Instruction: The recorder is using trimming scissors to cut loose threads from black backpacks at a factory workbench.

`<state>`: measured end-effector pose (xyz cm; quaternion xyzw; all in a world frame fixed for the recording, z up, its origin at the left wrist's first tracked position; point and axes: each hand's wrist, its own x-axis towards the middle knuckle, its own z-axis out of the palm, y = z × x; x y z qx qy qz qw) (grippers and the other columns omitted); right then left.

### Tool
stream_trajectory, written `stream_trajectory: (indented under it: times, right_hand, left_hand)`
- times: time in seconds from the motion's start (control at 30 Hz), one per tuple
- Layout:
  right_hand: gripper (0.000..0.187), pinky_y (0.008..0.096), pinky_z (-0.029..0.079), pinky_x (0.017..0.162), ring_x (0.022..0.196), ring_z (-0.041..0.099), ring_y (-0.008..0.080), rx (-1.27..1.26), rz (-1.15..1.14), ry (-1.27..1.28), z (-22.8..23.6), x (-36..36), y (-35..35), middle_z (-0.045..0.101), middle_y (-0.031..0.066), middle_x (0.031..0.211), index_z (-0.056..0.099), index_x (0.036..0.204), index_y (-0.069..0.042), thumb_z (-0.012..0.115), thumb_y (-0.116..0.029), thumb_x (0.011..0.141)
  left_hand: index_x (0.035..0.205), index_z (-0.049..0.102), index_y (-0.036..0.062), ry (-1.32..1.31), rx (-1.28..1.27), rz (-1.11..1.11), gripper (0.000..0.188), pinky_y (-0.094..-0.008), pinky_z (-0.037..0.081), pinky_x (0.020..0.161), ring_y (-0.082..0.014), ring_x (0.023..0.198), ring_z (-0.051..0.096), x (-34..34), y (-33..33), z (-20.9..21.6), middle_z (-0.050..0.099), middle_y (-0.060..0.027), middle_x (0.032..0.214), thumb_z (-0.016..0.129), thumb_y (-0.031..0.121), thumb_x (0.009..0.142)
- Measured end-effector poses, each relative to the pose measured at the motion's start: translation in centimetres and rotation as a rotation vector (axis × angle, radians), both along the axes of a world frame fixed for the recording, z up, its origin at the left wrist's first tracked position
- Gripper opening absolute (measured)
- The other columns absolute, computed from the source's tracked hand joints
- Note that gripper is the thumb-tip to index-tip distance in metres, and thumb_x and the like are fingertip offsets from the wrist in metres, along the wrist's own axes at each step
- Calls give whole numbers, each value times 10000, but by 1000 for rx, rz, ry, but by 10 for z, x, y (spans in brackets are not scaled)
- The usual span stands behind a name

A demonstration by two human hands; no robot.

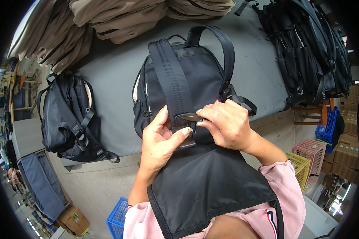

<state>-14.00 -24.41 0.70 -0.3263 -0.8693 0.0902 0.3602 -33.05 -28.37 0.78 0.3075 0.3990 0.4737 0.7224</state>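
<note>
A black backpack [201, 75] lies on the grey tabletop with its two shoulder straps facing up. My left hand [159, 139] is closed on the lower end of the left shoulder strap [171, 75], thumb on top near the buckle. Held in my closed right hand [227, 123] is a pair of dark metal thread snips [190, 116]. Their blades point left and lie over the strap's stitched end, just above my left thumb. The right shoulder strap [227, 51] arches up freely, its adjuster behind my right hand.
Another black backpack [68, 115] sits at the table's left edge. Beige bags [119, 18] are piled along the far side, and black backpacks [303, 51] are stacked at the right. Beyond the table [111, 99] are a wooden stool [313, 115], plastic crates [311, 153] and cardboard boxes [347, 147].
</note>
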Motion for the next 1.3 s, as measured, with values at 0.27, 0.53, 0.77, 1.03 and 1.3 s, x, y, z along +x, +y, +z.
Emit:
stream_trajectory:
  times: [0.27,0.53,0.77,1.03,1.3]
  right_hand:
    - [233,315,439,548,607,585,217,-108,-47,86,0,4,-1,624,74,780,601,922,-28,710,-105,731]
    - [211,288,467,543,618,611,192,-488,-64,335,2,-6,-4,612,98,781,598,921,-18,705,-2,739]
    - [109,193,368,497,508,446,41,-749,5,388,-6,-15,-1,493,-13,591,587,908,-17,656,-23,824]
    - [501,144,309,399,478,475,24,-1773,449,748,-41,-40,46,637,43,822,551,1182,36,488,-408,958]
    - [524,197,411,518,620,485,45,-1583,25,980,-49,-59,25,469,-24,759,420,1100,-63,789,-218,763]
  left_hand:
    - [1353,375,-72,-17,-37,35,594,-282,440,952,-150,1092,533,-2,1,-2,533,-110,1230,617,-93,811]
    - [1361,371,-62,-9,11,109,594,-289,457,937,-154,1084,548,-2,0,-4,542,-111,1226,619,-76,820]
    - [1055,508,0,-107,-72,203,205,-259,504,595,-142,662,610,-4,7,-11,627,-82,863,572,146,927]
    - [1078,537,25,-444,-355,-162,305,-279,473,494,-179,576,606,-15,-12,-47,587,-72,736,597,272,910]
    - [1252,448,-31,432,11,-155,565,-334,495,714,-261,843,620,-16,-28,-21,582,-166,1058,690,243,822]
